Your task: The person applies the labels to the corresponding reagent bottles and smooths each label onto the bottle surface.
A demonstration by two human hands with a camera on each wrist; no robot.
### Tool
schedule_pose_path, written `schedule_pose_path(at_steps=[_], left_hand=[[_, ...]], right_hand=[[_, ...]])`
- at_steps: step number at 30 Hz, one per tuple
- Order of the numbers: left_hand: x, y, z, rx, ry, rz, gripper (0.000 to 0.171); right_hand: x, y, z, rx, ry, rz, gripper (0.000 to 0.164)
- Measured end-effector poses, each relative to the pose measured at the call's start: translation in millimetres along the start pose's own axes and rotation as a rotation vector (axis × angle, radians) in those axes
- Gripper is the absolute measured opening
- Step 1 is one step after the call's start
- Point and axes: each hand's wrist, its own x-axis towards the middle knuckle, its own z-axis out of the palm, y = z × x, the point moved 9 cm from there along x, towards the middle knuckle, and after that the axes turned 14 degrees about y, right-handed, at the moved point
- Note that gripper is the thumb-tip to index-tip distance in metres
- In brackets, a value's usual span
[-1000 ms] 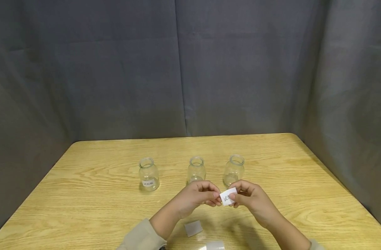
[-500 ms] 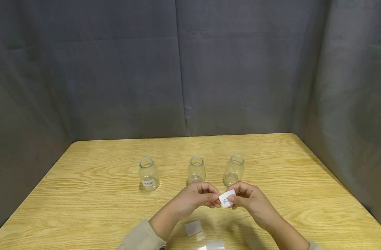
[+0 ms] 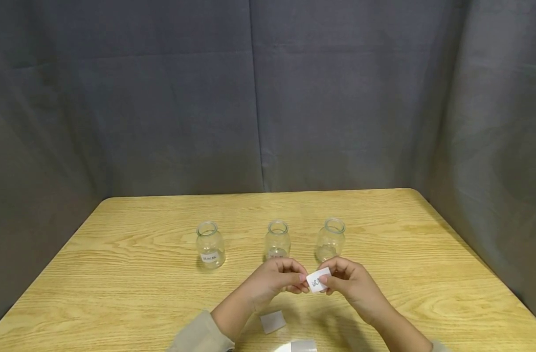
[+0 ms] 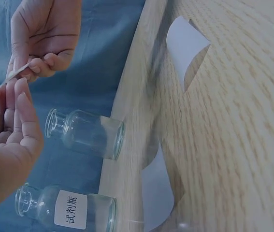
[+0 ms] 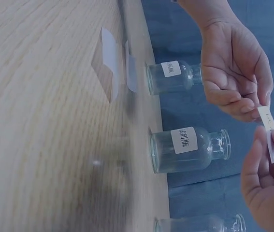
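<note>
A small white label (image 3: pixel 317 280) with dark handwritten characters is stretched between both hands above the table. My left hand (image 3: pixel 274 283) pinches its left edge between thumb and fingertips. From the other side my right hand (image 3: pixel 353 286) grips it, thumb over the written face and fingers behind. Beyond the hands three clear glass jars stand upright in a row. The left jar (image 3: pixel 210 244) and middle jar (image 5: pixel 187 147) bear white labels with characters. On the right jar (image 3: pixel 331 239) no label shows; its lower part is partly behind my right hand.
Two pale paper pieces lie on the wooden table near me: one curled paper (image 3: pixel 273 322) below my left hand, another paper (image 3: pixel 303 346) at the bottom edge of the head view. A dark cloth curtain (image 3: pixel 184 107) encloses the table's back and sides.
The label has shifted slightly left and tilted a little between the fingers. Both hands keep hold of it; jars and papers stay in place.
</note>
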Motion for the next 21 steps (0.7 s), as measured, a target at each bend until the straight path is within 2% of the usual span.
schedule_pose_path(at_steps=[4,9,12,16,21], left_hand=[[1.5,-3.8,-3.5,0.007,0.049,-0.027,0.02],[5.8,-6.3,-6.7,0.021,0.075,-0.02,0.021],[7.2,-6.3,-11.5,0.042,0.112,-0.006,0.02],[8.3,-4.9,-19.1,0.065,0.17,0.012,0.02],[9.5,-5.9,-23.3,0.08,0.19,0.019,0.02]], right_hand=[[0.4,1.3,0.5,-0.043,0.016,-0.009,0.025],[2.4,1.3,0.0,-0.069,0.05,0.004,0.026],[4.1,2.2,-1.7,-0.087,0.102,0.033,0.026],[6.2,4.3,-8.1,-0.096,0.211,0.086,0.021],[6.2,7.5,-15.0,-0.107,0.285,0.118,0.017]])
